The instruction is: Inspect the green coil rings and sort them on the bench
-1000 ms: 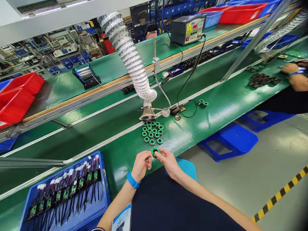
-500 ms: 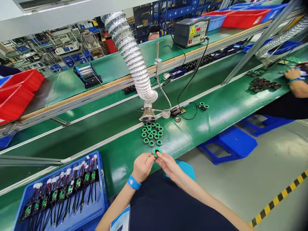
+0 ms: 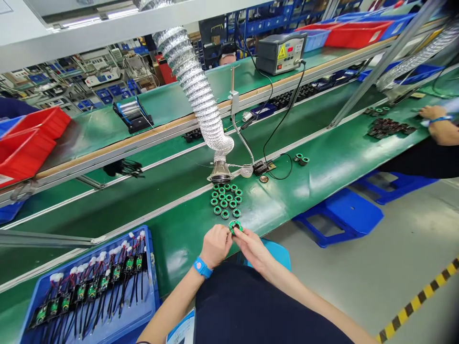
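Both my hands meet at the near edge of the green bench [image 3: 322, 167]. My left hand [image 3: 216, 246], with a blue wrist strap, and my right hand [image 3: 254, 247] pinch one green ring-shaped coil [image 3: 234, 226] between their fingertips. Just beyond it lies a cluster of several similar green ring coils [image 3: 226, 198] on the bench, under the mouth of a silver flexible extraction hose [image 3: 195, 91].
A blue tray [image 3: 89, 291] of small green boards with black wires sits at my left. A soldering station [image 3: 279, 46], red bins [image 3: 28, 138] and a solder reel stand on the shelf behind. Another person's hand [image 3: 435, 114] works at the far right. Blue stools stand below.
My hands have moved slightly up and forward, bringing the ring coil closer to the cluster; my left fingers have closed more tightly onto it. A dark wire bundle has appeared on the belt at left.
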The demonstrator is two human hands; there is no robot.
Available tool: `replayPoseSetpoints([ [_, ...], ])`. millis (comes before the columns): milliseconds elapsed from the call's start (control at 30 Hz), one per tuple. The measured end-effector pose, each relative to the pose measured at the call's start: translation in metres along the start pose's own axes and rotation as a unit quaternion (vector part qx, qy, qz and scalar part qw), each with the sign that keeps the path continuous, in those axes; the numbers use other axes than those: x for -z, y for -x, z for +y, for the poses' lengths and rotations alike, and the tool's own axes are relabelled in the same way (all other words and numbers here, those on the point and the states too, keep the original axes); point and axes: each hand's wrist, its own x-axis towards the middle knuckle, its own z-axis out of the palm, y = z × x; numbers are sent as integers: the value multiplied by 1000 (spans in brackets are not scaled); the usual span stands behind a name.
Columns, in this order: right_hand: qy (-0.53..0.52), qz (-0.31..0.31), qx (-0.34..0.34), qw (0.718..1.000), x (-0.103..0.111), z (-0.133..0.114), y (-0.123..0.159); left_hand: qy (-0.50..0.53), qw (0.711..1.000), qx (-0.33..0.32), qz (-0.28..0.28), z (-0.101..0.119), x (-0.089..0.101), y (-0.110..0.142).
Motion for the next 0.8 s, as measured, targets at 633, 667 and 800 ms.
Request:
replayPoseSetpoints([
  [633,158,92,105,977,56,0,22,767,430,474,-40,62,-63,33],
  [667,151,91,92,980,56,-1,24,758,455,466,-40,65,-67,35],
  [800,130,76,38,988,54,-4,28,700,570,430,-26,76,-77,39],
])
